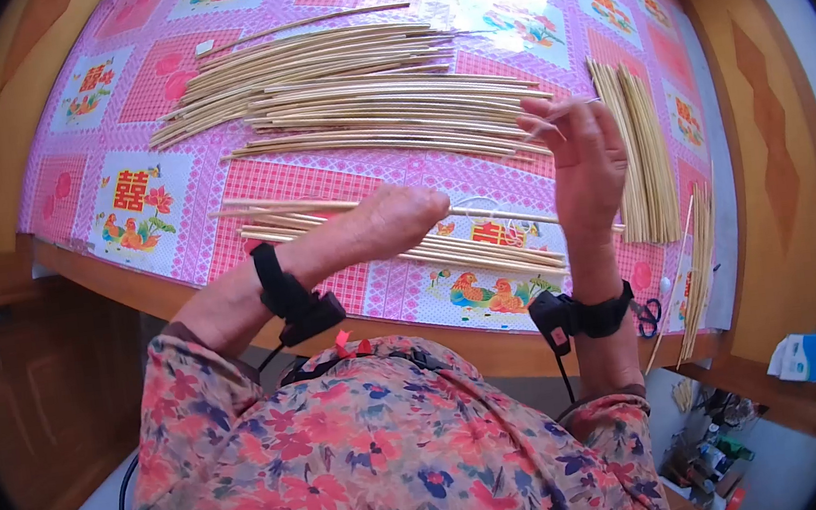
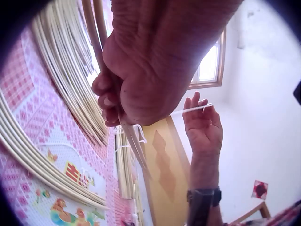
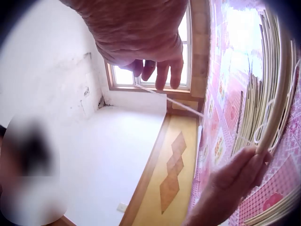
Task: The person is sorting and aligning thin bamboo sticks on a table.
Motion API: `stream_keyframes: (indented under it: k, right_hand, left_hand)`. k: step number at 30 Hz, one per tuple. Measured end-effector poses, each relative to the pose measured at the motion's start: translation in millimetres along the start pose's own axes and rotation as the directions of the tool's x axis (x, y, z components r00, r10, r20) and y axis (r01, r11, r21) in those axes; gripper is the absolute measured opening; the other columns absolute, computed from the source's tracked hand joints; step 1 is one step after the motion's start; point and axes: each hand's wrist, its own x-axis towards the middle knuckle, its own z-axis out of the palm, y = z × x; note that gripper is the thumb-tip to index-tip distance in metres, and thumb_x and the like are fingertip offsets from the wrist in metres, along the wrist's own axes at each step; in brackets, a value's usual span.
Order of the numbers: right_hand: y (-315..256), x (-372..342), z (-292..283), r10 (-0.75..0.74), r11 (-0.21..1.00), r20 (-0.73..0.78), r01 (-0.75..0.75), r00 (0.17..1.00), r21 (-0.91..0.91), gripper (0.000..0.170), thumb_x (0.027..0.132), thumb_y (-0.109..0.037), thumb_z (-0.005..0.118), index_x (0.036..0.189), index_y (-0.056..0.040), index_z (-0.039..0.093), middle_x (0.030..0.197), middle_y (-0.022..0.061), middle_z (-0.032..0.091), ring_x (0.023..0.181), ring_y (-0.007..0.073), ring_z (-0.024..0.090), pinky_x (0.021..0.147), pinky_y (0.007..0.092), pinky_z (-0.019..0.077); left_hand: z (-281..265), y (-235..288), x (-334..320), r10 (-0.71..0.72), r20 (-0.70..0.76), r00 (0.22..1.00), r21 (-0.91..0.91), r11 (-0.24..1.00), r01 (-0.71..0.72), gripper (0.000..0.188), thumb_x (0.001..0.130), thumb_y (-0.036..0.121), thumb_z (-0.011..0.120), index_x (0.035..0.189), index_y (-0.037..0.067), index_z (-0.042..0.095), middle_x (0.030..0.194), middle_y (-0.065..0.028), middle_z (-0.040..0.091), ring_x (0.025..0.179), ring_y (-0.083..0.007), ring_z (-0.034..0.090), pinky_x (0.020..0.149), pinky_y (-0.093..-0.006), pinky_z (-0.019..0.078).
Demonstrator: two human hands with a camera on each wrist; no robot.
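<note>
My left hand (image 1: 392, 220) grips thin pale sticks (image 1: 514, 214) above the table, its fingers curled round them in the left wrist view. The sticks reach out on both sides of the fist. A white string (image 3: 176, 101) runs from the held sticks toward my right hand (image 1: 587, 169), which is raised to the right. Thumb and fingers of this hand pinch the string near its end. Close by the left fist, a loop of string (image 3: 257, 134) hangs against the sticks. Under the hands lie several more loose sticks (image 1: 489, 256).
Rows of long sticks (image 1: 391, 106) lie across the table's far side. At the right are a bundle (image 1: 644, 158) and a thinner group of sticks (image 1: 697, 272). Dark-handled scissors (image 1: 649, 317) lie near the front right edge. A pink patterned cloth (image 1: 68, 183) covers the table.
</note>
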Motion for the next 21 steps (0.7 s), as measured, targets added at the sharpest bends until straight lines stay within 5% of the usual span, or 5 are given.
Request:
stream_keyframes:
  k: [3,5,13,16,21]
  right_hand:
    - [-29.0,12.3,4.9,0.349,0.915,-0.310,-0.251,0.884,0.314,0.016,0.089,-0.011,0.042,0.088,-0.0013,0.054,0.071,0.0056,0.054,0.059,0.0118,0.052,0.055,0.0268,0.0467]
    - [-39.7,26.5,-31.4,0.276,0.933,0.248,-0.321,0.929,0.164,0.016,0.089,-0.013,0.043,0.090,-0.0011,0.054,0.067,0.0031,0.051,0.051,0.0082,0.045,0.048,0.0220,0.0413]
    - [-164.7,117.3,-165.4,-0.638,0.640,-0.457,0.096,0.621,-0.763,0.015,0.086,-0.017,0.050,0.089,-0.0042,0.058,0.059,-0.0044,0.040,0.046,0.0014,0.031,0.036,0.0163,0.0249]
    - [-60.0,65.4,-111.3,0.035,0.708,-0.085,-0.085,0.996,-0.701,0.011,0.086,-0.018,0.052,0.087,-0.0101,0.059,0.056,-0.0090,0.038,0.045,-0.0007,0.030,0.039,0.0144,0.0242]
    - [64.7,-6.4,-71.3,0.573,0.682,0.296,-0.245,0.764,-0.689,0.015,0.074,-0.010,0.065,0.088,-0.0058,0.060,0.055,-0.0088,0.036,0.051,0.0015,0.033,0.044,0.0196,0.0265]
  left_hand:
    - [-11.6,-16.8,5.9,0.050,0.029,0.998,-0.003,0.999,-0.050,0.015,0.083,0.015,0.043,0.083,0.003,0.051,0.064,-0.0160,0.055,0.062,-0.0334,0.057,0.055,-0.0431,0.0441]
    - [-11.7,-19.6,12.9,0.074,0.084,0.994,0.035,0.996,-0.078,0.014,0.082,0.014,0.044,0.082,0.003,0.051,0.064,-0.0168,0.055,0.064,-0.0342,0.058,0.056,-0.0438,0.0439]
    - [8.9,-38.3,19.4,0.054,0.095,0.994,0.047,0.997,-0.059,0.012,0.079,0.011,0.046,0.078,0.002,0.053,0.065,-0.0171,0.057,0.065,-0.0344,0.058,0.056,-0.0443,0.0441]
    - [2.8,-29.1,33.5,0.076,0.087,0.993,0.056,0.995,-0.081,0.010,0.076,0.008,0.047,0.076,0.001,0.055,0.067,-0.0178,0.058,0.065,-0.0344,0.059,0.056,-0.0438,0.0449]
    - [-4.8,-16.4,41.0,0.048,0.147,0.988,0.069,0.996,-0.059,0.010,0.077,0.011,0.048,0.074,0.002,0.054,0.064,-0.0158,0.057,0.064,-0.0327,0.059,0.053,-0.0434,0.0434]
